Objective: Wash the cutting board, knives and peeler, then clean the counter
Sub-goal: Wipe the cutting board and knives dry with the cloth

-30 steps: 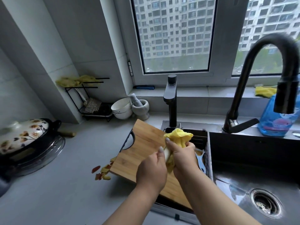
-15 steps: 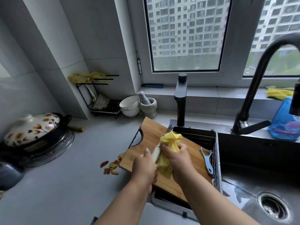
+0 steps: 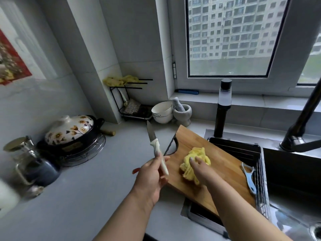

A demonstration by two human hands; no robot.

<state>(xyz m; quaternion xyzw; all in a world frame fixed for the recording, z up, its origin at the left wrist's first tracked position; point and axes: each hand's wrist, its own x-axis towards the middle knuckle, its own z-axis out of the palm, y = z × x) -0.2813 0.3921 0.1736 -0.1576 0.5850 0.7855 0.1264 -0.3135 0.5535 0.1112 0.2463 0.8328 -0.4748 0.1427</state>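
Fingers of the left hand (image 3: 150,180) are clamping the white-handled paring knife (image 3: 155,148), now lifted clear of the crumpled yellow cloth (image 3: 194,162). Right hand (image 3: 199,168) is pressing that cloth onto the wooden cutting board (image 3: 218,164), fingers curled over it. Wiping seems finished; the pale blue peeler (image 3: 248,178) is waiting at the board's sink-side edge. Red and yellow scraps (image 3: 136,170) are littering the grey counter (image 3: 97,185) beneath the window.

Cloth (image 3: 194,164) on cutting board (image 3: 217,164); peeler (image 3: 249,178) at its right edge; pot (image 3: 69,133) far left
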